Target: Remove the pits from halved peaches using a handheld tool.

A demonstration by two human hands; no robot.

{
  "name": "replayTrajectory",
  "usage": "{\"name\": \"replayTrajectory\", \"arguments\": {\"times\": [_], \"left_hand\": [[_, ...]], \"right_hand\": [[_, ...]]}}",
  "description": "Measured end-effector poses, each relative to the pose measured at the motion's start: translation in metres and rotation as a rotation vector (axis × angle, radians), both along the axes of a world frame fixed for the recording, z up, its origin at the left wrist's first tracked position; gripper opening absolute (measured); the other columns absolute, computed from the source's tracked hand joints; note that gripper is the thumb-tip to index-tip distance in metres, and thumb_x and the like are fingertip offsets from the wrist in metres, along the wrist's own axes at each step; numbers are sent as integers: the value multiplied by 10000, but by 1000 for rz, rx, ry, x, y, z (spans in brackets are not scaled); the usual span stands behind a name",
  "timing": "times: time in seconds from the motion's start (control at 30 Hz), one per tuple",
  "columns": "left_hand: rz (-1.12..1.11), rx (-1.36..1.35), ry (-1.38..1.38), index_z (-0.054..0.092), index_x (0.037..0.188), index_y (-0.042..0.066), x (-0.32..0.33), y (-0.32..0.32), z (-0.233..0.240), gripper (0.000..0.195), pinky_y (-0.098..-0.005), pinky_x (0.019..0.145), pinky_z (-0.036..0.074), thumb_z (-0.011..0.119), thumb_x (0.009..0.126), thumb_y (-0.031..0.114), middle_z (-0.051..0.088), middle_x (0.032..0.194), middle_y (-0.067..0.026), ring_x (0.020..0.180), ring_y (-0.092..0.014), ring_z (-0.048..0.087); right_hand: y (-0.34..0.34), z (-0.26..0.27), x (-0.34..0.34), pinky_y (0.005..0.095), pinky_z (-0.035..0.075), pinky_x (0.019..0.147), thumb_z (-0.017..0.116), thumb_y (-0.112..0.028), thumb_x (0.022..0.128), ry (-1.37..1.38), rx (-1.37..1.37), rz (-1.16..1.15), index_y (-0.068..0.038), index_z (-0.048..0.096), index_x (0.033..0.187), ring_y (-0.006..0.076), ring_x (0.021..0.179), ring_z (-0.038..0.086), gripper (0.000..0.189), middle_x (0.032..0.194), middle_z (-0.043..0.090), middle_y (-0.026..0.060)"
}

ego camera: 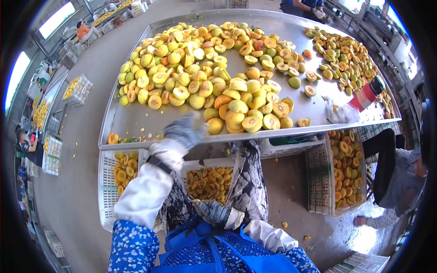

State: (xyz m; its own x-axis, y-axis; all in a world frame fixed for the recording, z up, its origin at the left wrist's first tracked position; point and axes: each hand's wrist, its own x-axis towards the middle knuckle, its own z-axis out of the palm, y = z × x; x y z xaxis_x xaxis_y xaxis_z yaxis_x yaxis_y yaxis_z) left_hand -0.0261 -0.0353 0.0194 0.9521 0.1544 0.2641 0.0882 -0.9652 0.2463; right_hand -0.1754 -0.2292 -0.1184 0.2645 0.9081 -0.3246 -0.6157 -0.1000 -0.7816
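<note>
My left hand (186, 131), in a grey knit glove with a white sleeve and a dark wristband, is over the near edge of a metal table (143, 119). It is beside the heap of halved yellow-green stone fruit (184, 80); motion blur hides whether anything is in its fingers. My right hand (215, 211), in a striped grey glove, is low by my lap, above the blue apron (194, 239). Its fingers look curled, and what they may hold is hidden. Below, between my legs, is a crate of orange fruit halves (210, 182).
A second fruit heap (344, 58) lies at the table's right, near a red bottle (367, 94) and a clear plastic bag (339, 111). Crates of fruit halves stand below left (106, 184) and right (319, 181). A person (392, 184) sits at the right; another (304, 8) is across the table.
</note>
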Motion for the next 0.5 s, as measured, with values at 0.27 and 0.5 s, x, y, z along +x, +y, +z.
{"name": "replayTrajectory", "arguments": {"times": [0.27,0.5], "left_hand": [[28,33,559,458,1136,52,70,-43,9,691,-410,841,441,656,638,489,570,1059,-199,980,-332,558],[-32,-643,-6,504,1083,64,27,20,-31,454,-338,677,498,644,729,312,581,888,-121,786,-263,588]], "right_hand": [[-14,27,25,169,422,550,370,-312,944,-96,-37,-169,-73,544,1135,58,657,522,352,758,578,-9],[-18,22,22,267,435,758,395,-269,940,-138,-145,-120,-17,561,1099,106,839,538,341,936,620,52]]}}
